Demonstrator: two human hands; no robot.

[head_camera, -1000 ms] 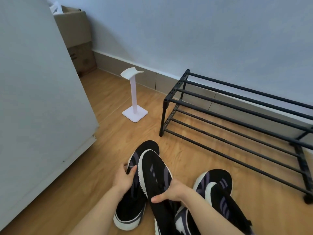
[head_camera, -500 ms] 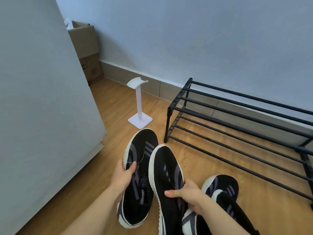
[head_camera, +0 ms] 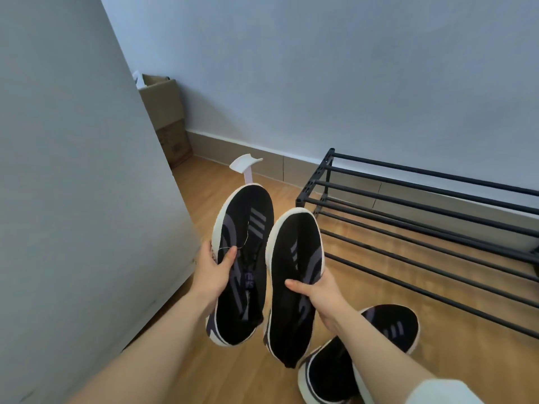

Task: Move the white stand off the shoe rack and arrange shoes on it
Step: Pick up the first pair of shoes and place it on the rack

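Note:
My left hand (head_camera: 212,272) grips a black sneaker with a white sole (head_camera: 243,258), held up off the floor, toe pointing away. Beside it, my right hand (head_camera: 316,293) holds a matching black sneaker (head_camera: 293,263) at the same height. The black metal shoe rack (head_camera: 423,217) stands to the right against the wall, its bars bare. Behind the left sneaker, on the floor left of the rack, stands the white stand (head_camera: 246,167); only its curved top and upper post show. Two more black sneakers (head_camera: 388,330) lie on the floor under my right forearm.
A large white panel (head_camera: 81,199) fills the left side, close to my left arm. Cardboard boxes (head_camera: 166,121) are stacked in the far corner behind it. The floor is wood laminate, and a pale blue wall with a skirting board runs behind the rack.
Both hands have lifted their sneakers off the floor and raised them toward the rack. The view has tilted up, and the left sneaker now hides the stand's base.

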